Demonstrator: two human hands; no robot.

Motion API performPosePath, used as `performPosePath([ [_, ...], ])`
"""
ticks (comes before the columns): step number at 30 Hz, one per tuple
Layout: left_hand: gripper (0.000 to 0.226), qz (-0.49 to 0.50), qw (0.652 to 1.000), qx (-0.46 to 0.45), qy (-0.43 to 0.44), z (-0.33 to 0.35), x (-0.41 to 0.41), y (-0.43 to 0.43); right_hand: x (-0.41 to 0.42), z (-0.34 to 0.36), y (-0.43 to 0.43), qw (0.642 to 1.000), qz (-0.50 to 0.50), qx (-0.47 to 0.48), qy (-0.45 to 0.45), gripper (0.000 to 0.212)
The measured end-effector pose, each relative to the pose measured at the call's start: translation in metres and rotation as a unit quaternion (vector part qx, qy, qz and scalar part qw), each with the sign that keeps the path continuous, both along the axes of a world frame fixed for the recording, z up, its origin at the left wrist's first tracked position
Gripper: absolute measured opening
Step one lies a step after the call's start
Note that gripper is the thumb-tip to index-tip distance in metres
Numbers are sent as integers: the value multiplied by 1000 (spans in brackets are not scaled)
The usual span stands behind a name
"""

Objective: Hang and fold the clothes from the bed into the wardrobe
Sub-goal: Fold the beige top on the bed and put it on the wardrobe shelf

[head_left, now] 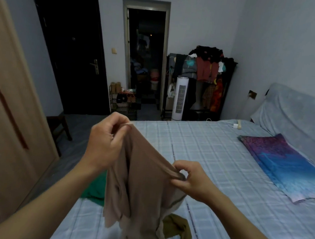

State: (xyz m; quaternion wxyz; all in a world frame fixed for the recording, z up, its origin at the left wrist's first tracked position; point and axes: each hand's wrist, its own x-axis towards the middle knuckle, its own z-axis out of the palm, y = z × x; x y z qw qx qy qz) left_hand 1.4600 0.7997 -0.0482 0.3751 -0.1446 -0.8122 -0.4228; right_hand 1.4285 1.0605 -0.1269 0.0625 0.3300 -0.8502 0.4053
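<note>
The person's left hand (108, 139) pinches the upper edge of a thin beige-brown garment (142, 186) between thumb and curled fingers, raised above the near part of the bed (217, 154). The right hand (191, 179) sits lower and to the right, its thumb and forefinger nipping the same edge, so the fabric runs taut and slanted between the two hands. The rest of the beige-brown garment hangs in loose folds, its lower end bunched low over the pale blue checked sheet; whether it touches cannot be told. Behind it on the bed lies a crumpled green garment (95, 188), near the left edge of the mattress. A mustard-olive garment (178, 230) lies just beside the hanging hem on the right. A purple and blue patterned cloth (287, 168) lies flat further up the bed, well apart. The light wooden wardrobe (1, 122) stands at the left, doors closed. By the far wall stand a white tower fan (180, 100) and a dark rack (206, 70) piled with clothes.
</note>
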Motion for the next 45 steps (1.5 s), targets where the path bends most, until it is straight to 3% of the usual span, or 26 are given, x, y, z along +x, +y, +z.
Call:
performPosePath([
  [8,14,5,1000,-16,15,10,3,-13,0,-3,-1,994,-95,-45,19,29],
  [14,3,4,989,-145,11,8,10,-25,-8,4,14,979,-195,-50,-27,9],
  [16,3,7,988,-157,-10,3,9,-28,-9,11,18,976,-208,-66,-29,19],
  [21,6,22,991,-120,-51,-7,9,-28,1,47,23,981,-146,-121,-32,14],
  [27,6,5,995,-101,-11,17,15,-26,10,96,27,985,-105,-130,37,5],
  [30,8,-20,993,-113,-19,29,23,-26,13,111,31,988,-93,-110,53,13],
  [36,12,-35,980,-187,-65,26,34,-29,19,111,39,996,-69,-44,-24,19],
  [39,6,-29,981,-185,-59,19,39,-29,24,104,39,995,-61,-34,-74,5],
  [42,6,-34,983,-169,-62,13,46,-28,31,93,35,993,-64,-57,-84,25],
  [45,6,-54,985,-141,-88,8,53,-31,36,82,26,992,-72,-81,-68,21],
])
